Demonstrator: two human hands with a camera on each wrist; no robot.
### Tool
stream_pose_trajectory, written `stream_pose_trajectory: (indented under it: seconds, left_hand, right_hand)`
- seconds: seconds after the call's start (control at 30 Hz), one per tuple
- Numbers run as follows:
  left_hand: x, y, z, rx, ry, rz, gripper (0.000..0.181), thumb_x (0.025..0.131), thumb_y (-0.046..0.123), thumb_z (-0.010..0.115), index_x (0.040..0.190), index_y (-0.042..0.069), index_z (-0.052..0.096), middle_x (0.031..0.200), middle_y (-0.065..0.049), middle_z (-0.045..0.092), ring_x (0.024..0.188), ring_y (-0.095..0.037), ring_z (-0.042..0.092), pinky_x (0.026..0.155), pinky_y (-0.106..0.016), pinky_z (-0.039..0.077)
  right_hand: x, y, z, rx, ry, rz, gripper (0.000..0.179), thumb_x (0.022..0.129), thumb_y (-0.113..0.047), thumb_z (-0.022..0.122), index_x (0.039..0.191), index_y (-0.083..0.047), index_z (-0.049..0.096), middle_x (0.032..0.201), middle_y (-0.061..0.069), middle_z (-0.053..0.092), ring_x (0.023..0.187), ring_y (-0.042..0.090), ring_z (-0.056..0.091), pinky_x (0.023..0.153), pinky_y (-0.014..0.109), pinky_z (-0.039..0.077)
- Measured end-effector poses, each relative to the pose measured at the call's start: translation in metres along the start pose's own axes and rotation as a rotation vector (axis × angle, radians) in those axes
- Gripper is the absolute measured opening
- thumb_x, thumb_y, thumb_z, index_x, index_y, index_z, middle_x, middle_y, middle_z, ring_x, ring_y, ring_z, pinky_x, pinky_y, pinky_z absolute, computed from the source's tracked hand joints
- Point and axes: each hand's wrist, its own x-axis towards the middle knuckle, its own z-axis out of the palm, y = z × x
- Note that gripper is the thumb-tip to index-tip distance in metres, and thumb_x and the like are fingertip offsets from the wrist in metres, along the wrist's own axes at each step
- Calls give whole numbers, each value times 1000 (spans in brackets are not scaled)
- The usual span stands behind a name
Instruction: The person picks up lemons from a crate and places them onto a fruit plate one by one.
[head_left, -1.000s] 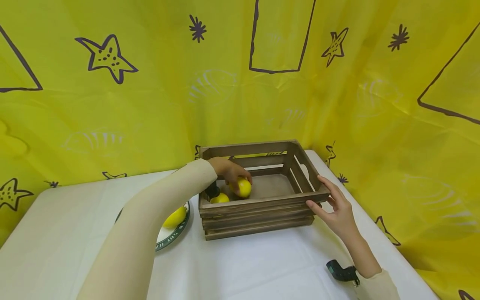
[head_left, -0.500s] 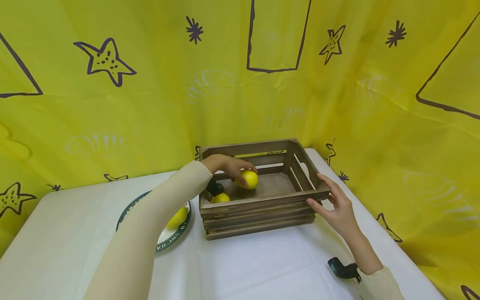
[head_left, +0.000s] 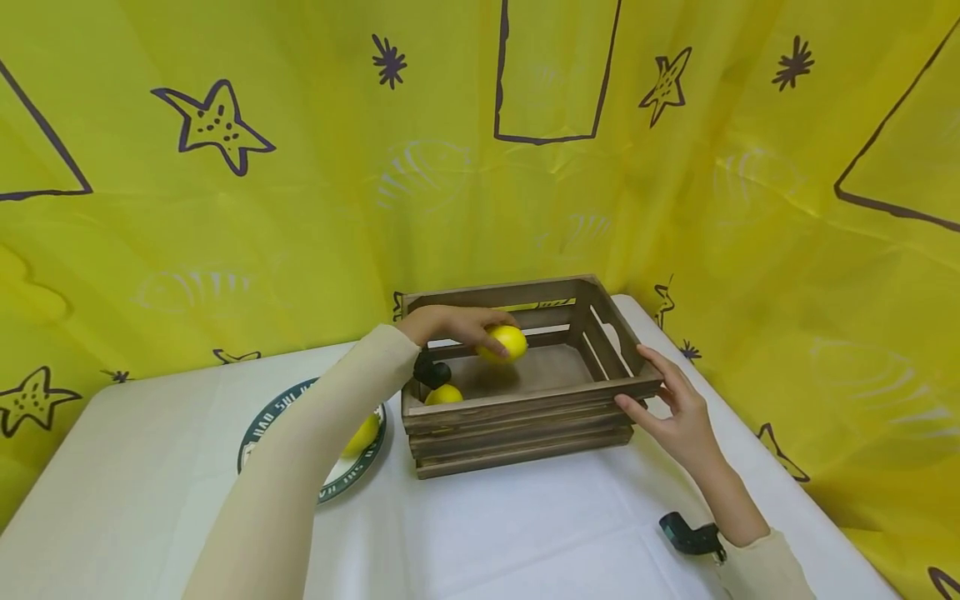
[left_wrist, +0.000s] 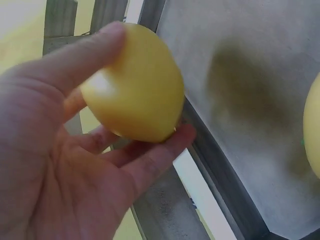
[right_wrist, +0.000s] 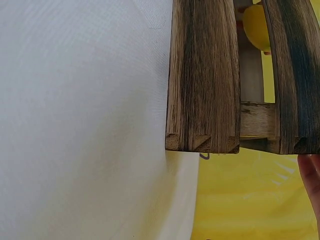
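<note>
Against the frame half a second ago, the held lemon [head_left: 513,340] has risen and moved slightly toward the back and right of the crate [head_left: 525,421]; it is inside the crate's walls but off the floor, with its shadow beneath. The left hand [head_left: 468,325], reaching in over the crate's left end, grips it between thumb and fingers. The right hand [head_left: 678,417] stays at the crate's front right corner, holding it with thumb in front and fingers at the end. A second lemon [head_left: 444,394] sits where it was, inside the crate's front left corner, and another lemon [head_left: 362,435] remains on the plate [head_left: 352,477], left of the crate.

On the plate's green rim, "HAO" reads in white capitals; other letters are small or hidden by the left sleeve [head_left: 300,467].

Under the crate is a table spread with a white cloth [head_left: 480,533]. Behind and to the right of the crate hangs a yellow curtain [head_left: 322,208] printed with dark starfish and pale fish.
</note>
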Motion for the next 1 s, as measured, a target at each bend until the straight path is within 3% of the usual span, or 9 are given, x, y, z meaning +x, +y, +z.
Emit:
stream_pose_trajectory:
  seconds: [0.27,0.43,0.67,1.0]
  left_hand:
    - [-1,2,0,-21,77,103,57,92,19,66,142,4,43,128,-13,54,108,-20,51,89,-29,48]
    - [-3,1,1,-113,86,150,60,88,14,70,142,6,45,134,-14,53,103,-22,55,88,-43,54]
    - [-5,-1,0,-139,140,229,59,83,13,75,137,9,52,130,-11,52,106,-22,51,85,-29,50]
    - [-8,9,-2,-178,222,228,60,84,11,74,138,9,49,133,-10,49,105,-24,52,88,-30,48]
  right_hand:
    - [0,-1,0,-12,-13,11,78,68,18,75,139,1,49,139,-13,49,122,-5,46,92,5,40]
    - [0,-1,0,-31,-9,28,78,68,18,75,139,-1,49,139,-17,48,123,-6,45,92,4,39]
    - [2,-2,-1,-22,-7,5,77,68,19,74,139,1,50,139,-13,50,122,-4,47,92,5,40]
    - [0,-4,-2,-29,-17,57,77,71,17,74,141,-2,49,139,-16,48,124,-5,44,92,4,38]
